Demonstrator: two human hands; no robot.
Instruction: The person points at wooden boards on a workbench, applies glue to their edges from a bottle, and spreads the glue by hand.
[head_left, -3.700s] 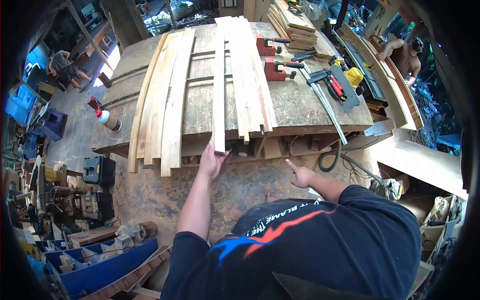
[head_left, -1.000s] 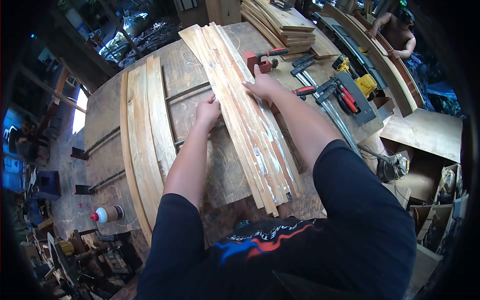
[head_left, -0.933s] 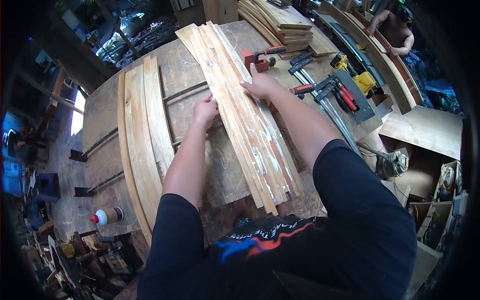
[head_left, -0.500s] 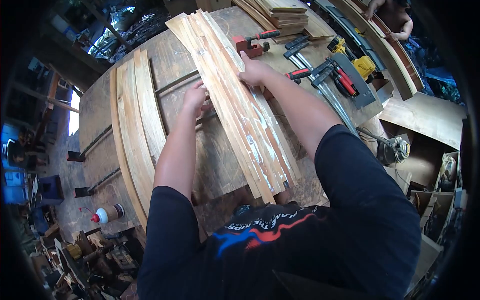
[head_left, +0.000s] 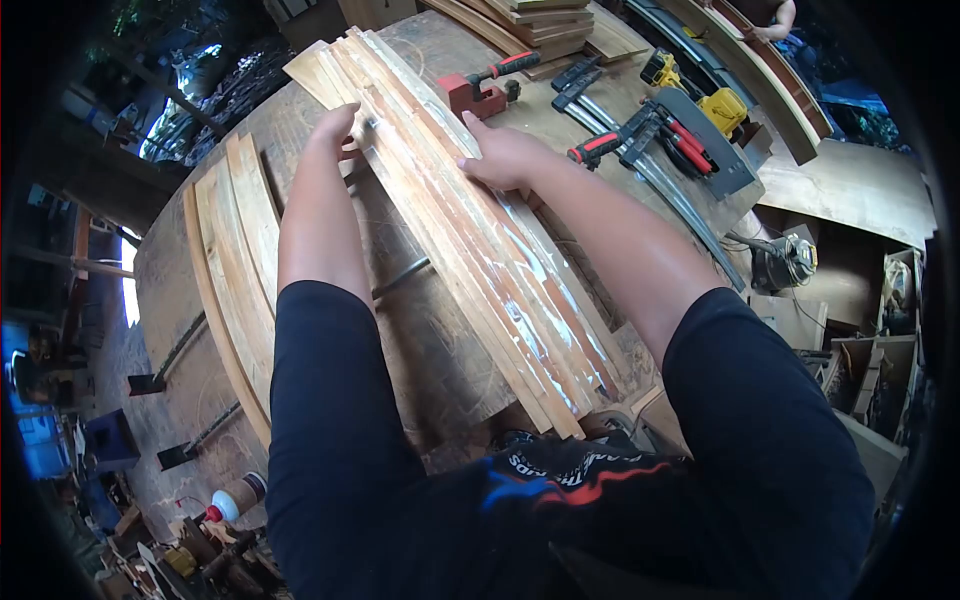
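A bundle of long wooden strips (head_left: 455,215), smeared with white glue, lies side by side across metal clamp bars on the table. My left hand (head_left: 338,130) grips its left edge near the far end, thumb on top and fingers partly hidden beneath. Against the right edge, my right hand (head_left: 497,155) presses with its thumb extended, its other fingers mostly hidden. Just beyond that hand stands a red clamp head (head_left: 474,97) with a black and red handle.
Curved wooden strips (head_left: 228,230) rest at the left. A glue bottle (head_left: 236,498) lies near the left table edge. More clamps (head_left: 640,150), yellow-bodied tools (head_left: 720,108) and stacked boards (head_left: 545,28) are at the right and back. Another person's arm (head_left: 778,22) is at the upper right.
My left hand has moved farther along the strips toward their far end. My right hand stays at the right edge, its grip slightly shifted. The whole view has shifted a little.
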